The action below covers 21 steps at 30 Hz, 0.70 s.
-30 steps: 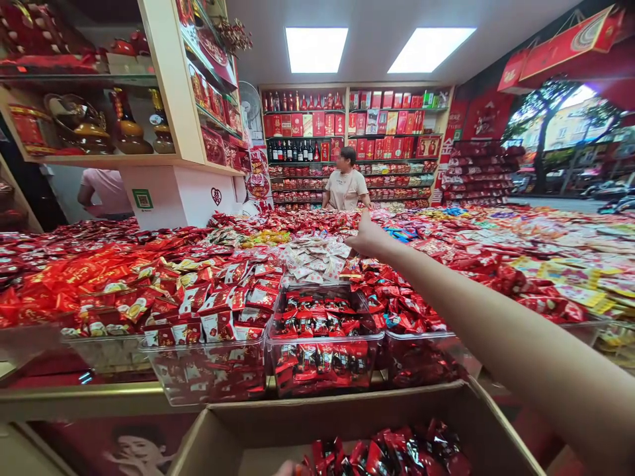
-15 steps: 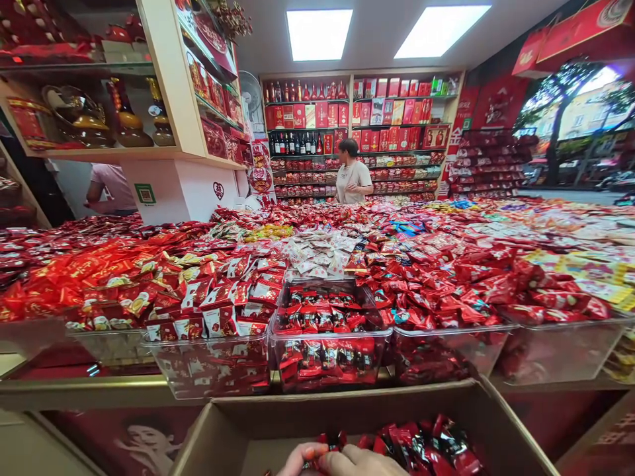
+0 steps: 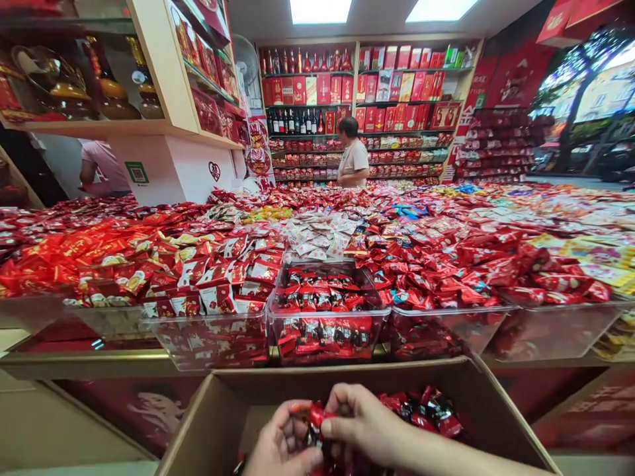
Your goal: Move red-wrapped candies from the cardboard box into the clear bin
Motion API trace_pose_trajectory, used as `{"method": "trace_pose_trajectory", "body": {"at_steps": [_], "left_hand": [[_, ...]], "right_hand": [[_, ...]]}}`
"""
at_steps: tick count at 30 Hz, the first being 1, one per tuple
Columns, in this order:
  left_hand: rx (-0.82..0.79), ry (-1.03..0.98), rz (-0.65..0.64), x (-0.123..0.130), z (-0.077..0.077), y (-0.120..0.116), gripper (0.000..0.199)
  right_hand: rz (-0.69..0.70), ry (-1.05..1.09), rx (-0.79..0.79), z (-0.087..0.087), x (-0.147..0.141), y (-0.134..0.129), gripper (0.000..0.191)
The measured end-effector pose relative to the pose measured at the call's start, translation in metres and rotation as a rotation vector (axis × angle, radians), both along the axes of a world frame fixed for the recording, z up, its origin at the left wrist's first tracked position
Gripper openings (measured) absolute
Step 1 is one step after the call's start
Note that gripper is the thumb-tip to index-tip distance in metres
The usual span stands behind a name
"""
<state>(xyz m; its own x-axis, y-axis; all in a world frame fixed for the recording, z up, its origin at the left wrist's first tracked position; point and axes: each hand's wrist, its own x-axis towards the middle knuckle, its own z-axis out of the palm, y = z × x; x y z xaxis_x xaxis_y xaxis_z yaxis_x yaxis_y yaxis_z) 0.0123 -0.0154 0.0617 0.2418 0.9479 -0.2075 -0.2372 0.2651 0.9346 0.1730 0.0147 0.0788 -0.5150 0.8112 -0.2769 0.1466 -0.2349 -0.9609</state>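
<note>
Left hand (image 3: 284, 441) and right hand (image 3: 364, 423) pinch a glossy, crinkled, red-and-black wrapped packet (image 3: 316, 415) between curled fingertips, over loose shiny packets (image 3: 440, 415) in an open-topped, rectangular brown cardboard box (image 3: 238, 387)

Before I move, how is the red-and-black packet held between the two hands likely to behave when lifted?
The packet is probably light, looking small between the left hand and right hand. Its wrinkled red end will likely bend rather than stay stiff. Its glossy wrapping suggests it may slip under a loose pinch.
</note>
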Motion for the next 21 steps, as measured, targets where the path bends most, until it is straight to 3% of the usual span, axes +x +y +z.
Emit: {"method": "trace_pose_trajectory", "body": {"at_steps": [2,6,11,16,21], "left_hand": [[0.054,0.088,0.077,0.001,0.011,-0.002,0.034],[0.035,0.142,0.151,0.001,0.021,-0.004,0.037],[0.053,0.111,0.133,-0.002,0.021,-0.004,0.041],[0.071,0.133,0.113,-0.002,0.019,-0.005,0.039],[0.064,0.12,0.046,-0.004,0.016,-0.003,0.035]], "right_hand": [[-0.031,0.082,-0.073,0.008,0.002,0.0,0.029],[-0.059,0.155,-0.124,0.015,0.004,0.001,0.03],[-0.043,0.184,-0.156,0.013,0.005,0.0,0.029],[0.032,0.16,-0.057,0.009,0.001,-0.001,0.03],[-0.024,0.155,-0.022,0.009,-0.003,-0.001,0.032]]}}
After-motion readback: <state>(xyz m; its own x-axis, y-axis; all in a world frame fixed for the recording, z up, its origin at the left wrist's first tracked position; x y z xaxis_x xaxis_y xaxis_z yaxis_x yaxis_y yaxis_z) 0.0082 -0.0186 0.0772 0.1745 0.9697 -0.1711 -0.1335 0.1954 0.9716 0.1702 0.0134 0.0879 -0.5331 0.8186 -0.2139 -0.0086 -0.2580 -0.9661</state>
